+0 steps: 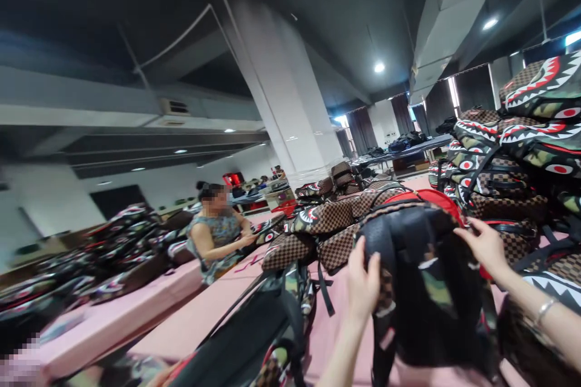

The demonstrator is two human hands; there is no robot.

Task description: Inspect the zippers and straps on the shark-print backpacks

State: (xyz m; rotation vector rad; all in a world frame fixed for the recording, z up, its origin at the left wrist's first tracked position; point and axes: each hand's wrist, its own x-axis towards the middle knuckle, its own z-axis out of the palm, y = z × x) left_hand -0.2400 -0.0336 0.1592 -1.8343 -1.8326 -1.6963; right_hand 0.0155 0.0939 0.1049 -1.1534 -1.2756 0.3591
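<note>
A backpack (436,290) stands upright in front of me, its black back panel and shoulder straps turned my way. Brown checks show along its side, and red lining (426,196) shows at the open top. My left hand (364,278) grips its left edge near the strap, fingers closed on the fabric. On the upper right edge, my right hand (485,248) pinches the rim by the red lining; a bracelet (544,311) circles that wrist. Another backpack (254,326), black side up, lies left of my left hand. The backpack's lower part is blurred.
Checked and camouflage shark-mouth backpacks are piled at the right (494,187) and beyond the held one (336,217). A person (220,233) is at the pink table (181,329) on the left. Behind rises a white pillar (290,97). More bags (122,248) are heaped at far left.
</note>
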